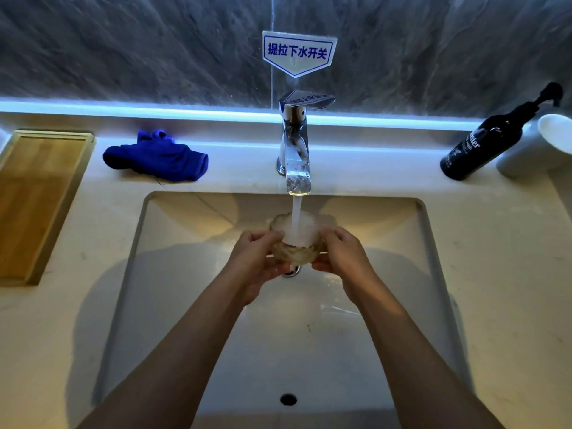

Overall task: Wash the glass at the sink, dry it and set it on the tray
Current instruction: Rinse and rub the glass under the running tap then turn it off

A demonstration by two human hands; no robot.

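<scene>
A short, faceted clear glass (295, 252) is held upright over the middle of the white sink (185, 305). My left hand (258, 261) grips its left side and my right hand (342, 258) grips its right side. Water runs from the chrome tap (295, 150) straight into the glass and foams at its rim. A crumpled blue cloth (158, 156) lies on the counter to the left of the tap. The wooden tray (37, 199) rests at the far left of the counter with nothing on it.
A dark pump bottle (486, 144) and a white cup (538, 144) stand at the back right of the counter. A blue-and-white sign (298, 52) is fixed to the dark wall above the tap. The sink drain (291, 272) sits under the glass.
</scene>
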